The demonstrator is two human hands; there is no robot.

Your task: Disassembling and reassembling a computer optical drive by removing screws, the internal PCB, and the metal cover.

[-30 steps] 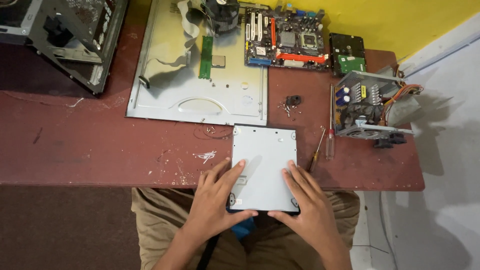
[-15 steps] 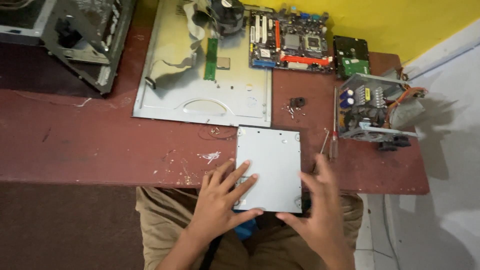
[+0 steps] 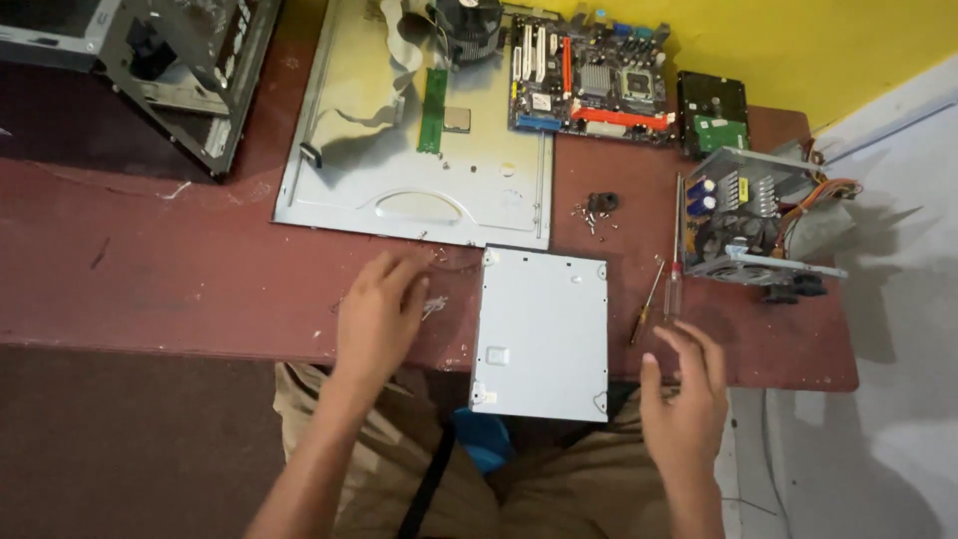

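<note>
Item: flat grey drive case (image 3: 542, 332), on the red table (image 3: 150, 289), overhanging its near edge, long axis toward me. It lies between my hands; left hand (image 3: 377, 319) slightly nearer, right hand (image 3: 687, 399) alongside. Both open-fingered, holding nothing.

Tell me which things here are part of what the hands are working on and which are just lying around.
In hand: grey metal drive box, left hand, right hand, screwdrivers.

Lying about: motherboard, hard drive, power supply, side panel, computer case.
</note>
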